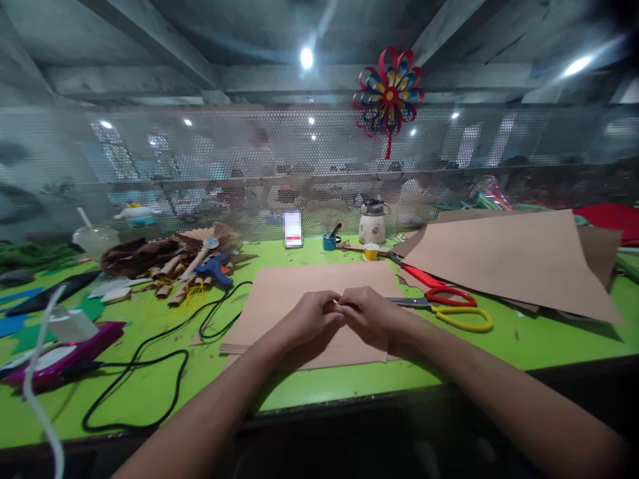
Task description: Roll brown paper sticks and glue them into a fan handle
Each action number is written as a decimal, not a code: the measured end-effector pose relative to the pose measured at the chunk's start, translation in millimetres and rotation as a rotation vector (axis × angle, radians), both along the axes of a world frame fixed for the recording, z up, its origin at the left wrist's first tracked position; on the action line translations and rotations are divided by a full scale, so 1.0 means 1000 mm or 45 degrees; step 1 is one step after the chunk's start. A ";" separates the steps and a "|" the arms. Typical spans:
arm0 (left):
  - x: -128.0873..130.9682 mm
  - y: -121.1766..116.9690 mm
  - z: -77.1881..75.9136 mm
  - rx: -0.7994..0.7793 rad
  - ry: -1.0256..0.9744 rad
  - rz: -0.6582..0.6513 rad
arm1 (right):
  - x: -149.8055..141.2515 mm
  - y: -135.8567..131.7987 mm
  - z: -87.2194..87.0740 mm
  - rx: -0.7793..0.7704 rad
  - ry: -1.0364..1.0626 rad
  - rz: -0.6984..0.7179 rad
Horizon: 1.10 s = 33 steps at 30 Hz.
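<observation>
My left hand (315,314) and my right hand (367,310) meet above a stack of light brown paper sheets (284,286). Both have their fingers bent and pinched together, tip to tip. Whatever is between the fingertips is too small or hidden to make out. Just right of my right hand, a metal blade points toward it from scissors (462,317) with a yellow handle. Red scissor handles (452,293) lie against them; I cannot tell whether this is one pair or two.
Large brown sheets (504,259) cover the right side of the green table (319,392). Behind the stack stand a phone (293,230), a teal tape roll (329,243), a yellow spool (370,252) and a flask (372,225). A blue glue gun (215,269), black cord (184,362) and purple power strip (64,356) are left.
</observation>
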State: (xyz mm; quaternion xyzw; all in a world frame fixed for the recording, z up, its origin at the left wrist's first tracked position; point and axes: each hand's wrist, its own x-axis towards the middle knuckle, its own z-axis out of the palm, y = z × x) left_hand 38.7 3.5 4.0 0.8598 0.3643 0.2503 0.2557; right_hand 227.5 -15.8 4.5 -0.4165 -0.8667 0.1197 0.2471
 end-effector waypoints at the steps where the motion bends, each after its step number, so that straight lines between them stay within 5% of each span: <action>1: 0.000 0.002 -0.002 -0.046 -0.044 0.011 | -0.001 0.002 -0.002 0.038 -0.014 -0.009; 4: 0.001 0.005 -0.005 -0.148 -0.162 -0.015 | 0.000 0.003 -0.002 0.069 0.009 -0.009; 10: -0.002 -0.001 0.004 -0.170 -0.275 0.031 | 0.016 0.000 0.013 -0.222 0.182 0.042; 20: -0.015 0.015 -0.001 -0.229 -0.085 0.110 | 0.023 -0.017 0.010 -0.210 0.124 -0.071; 33: -0.015 0.017 0.001 0.150 0.235 0.099 | 0.017 0.005 0.001 -0.184 -0.007 -0.059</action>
